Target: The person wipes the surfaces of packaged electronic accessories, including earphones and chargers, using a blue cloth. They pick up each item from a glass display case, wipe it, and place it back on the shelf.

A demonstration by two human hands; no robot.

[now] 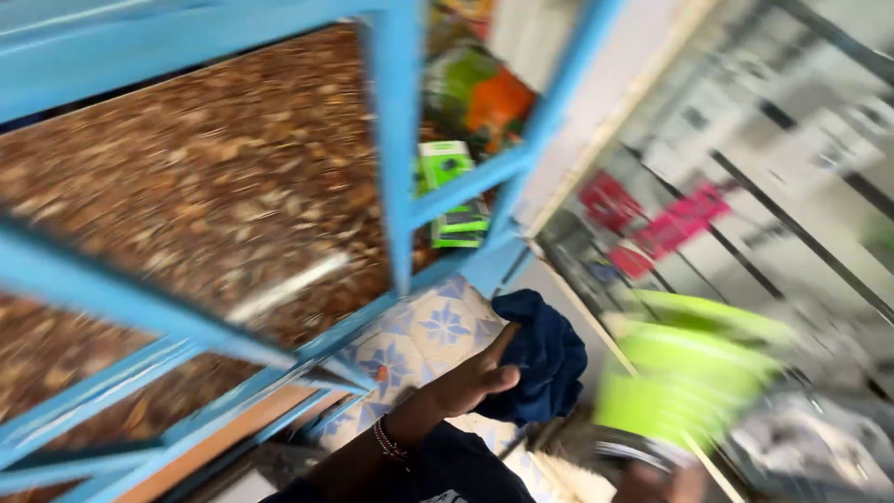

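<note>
My left hand (470, 382) reaches out from a dark sleeve, with a beaded bracelet on the wrist. It grips a crumpled dark blue cloth (545, 359) beside the lower corner of a blue-painted metal frame (396, 140). A bright green plastic bucket (684, 373) hangs blurred at the lower right. Just below it at the picture's bottom edge is a blurred patch that looks like my right hand (656, 482); its grip does not show.
The blue frame holds brown chipboard panels (205, 177). Through its gap are green boxes (447, 168) and colourful packets. A glass display case (745, 186) with pink and red packets stands on the right. Below is a floor of blue-flowered tiles (424, 335). The whole view is motion-blurred.
</note>
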